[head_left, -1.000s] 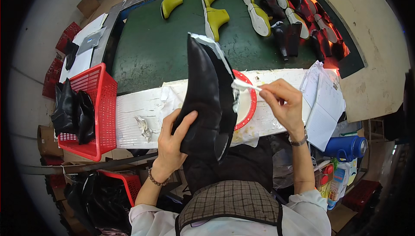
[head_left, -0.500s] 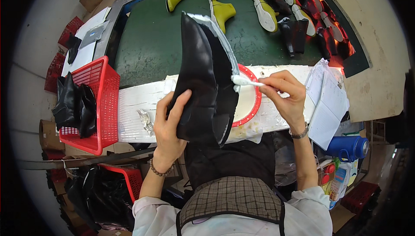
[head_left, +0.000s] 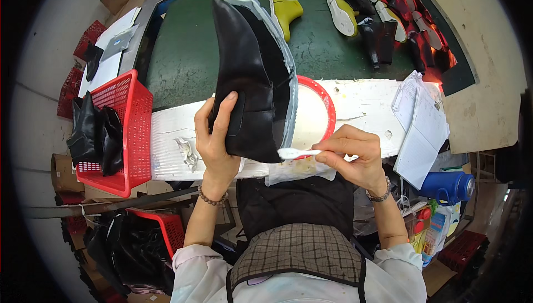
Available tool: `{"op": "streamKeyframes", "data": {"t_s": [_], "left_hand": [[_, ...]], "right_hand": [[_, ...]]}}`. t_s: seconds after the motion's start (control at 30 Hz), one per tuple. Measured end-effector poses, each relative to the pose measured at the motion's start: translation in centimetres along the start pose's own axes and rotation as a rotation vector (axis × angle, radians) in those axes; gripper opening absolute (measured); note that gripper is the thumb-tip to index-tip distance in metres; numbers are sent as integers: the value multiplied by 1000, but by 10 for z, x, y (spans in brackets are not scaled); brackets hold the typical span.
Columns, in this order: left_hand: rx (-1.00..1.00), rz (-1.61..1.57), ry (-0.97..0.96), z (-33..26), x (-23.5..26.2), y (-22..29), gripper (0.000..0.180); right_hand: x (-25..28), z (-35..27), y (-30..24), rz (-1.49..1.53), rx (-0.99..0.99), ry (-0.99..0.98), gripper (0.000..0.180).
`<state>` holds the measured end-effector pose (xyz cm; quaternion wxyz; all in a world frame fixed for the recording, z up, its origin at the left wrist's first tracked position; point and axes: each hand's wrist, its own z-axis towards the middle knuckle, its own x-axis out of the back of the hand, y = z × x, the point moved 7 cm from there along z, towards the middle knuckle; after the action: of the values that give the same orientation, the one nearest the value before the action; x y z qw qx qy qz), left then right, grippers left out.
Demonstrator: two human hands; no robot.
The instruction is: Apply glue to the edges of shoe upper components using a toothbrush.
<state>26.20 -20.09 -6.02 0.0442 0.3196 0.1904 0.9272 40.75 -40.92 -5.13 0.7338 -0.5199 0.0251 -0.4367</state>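
My left hand (head_left: pixel 215 139) grips a black leather boot upper (head_left: pixel 240 53) by its side, thumb and fingers closed round it. The upper is raised above the bench with its open underside turned to the right. White paste coats the turned edge from the toe end down to the heel end. A small white brush (head_left: pixel 302 152), much like a toothbrush, is pinched in my right hand (head_left: pixel 355 153). Its paste-covered head touches the lower end of that edge. Behind the upper, partly hidden, is a red-rimmed bowl (head_left: pixel 330 100) of white paste.
A dark green conveyor belt (head_left: pixel 183 53) carries yellow-green shoe forms (head_left: pixel 286 11) and several black boots (head_left: pixel 379 42) under a red glow. Left stands a red basket (head_left: pixel 141 136) with black uppers. Papers (head_left: pixel 419 131) and a blue flask (head_left: pixel 448 187) are on the right. Crumpled paper (head_left: pixel 186 153) lies on the bench.
My right hand has brought the brush down along the upper's edge to its lower end, leaving white paste there. My left hand has shifted the upper a little up and left.
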Motion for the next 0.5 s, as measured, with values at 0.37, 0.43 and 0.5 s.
{"op": "streamKeyframes", "data": {"t_s": [0.37,0.43,0.5], "left_hand": [[1029,-827,-210,-89,24,-86,13],[1175,-947,-184,-87,24,-78,18],[1194,-1006,-240,-98,23,-87,17]], "right_hand": [[20,-4,76,-722,-94,-72,11],[28,-4,75,-610,-182,5,11],[39,-1,73,-331,-273,122,10]]}}
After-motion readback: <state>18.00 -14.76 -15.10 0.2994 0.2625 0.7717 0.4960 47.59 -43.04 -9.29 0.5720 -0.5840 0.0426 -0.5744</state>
